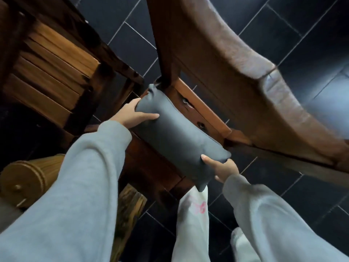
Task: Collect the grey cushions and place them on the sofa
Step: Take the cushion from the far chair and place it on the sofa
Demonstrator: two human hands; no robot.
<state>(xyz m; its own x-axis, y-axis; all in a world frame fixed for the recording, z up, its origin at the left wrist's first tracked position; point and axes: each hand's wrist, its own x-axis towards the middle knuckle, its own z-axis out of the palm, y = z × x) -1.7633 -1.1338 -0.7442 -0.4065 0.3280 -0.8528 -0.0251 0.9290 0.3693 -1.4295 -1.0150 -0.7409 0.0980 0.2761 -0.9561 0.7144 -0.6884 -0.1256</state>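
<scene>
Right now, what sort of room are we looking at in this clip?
Probably a living room at home. Both hands hold a grey cushion beside a wooden sofa frame, with a slatted wooden table nearby on a dark tiled floor.

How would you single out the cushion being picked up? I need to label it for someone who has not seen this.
Start at the big brown wooden chair over the dark tiled floor. At its seat edge lies the grey cushion, gripped by the left hand and right hand. It alone is smooth, dark grey and soft amid wood.

Home living room; wooden furniture [56, 59]; dark tiled floor [283, 25]; cushion [179, 137]
</scene>
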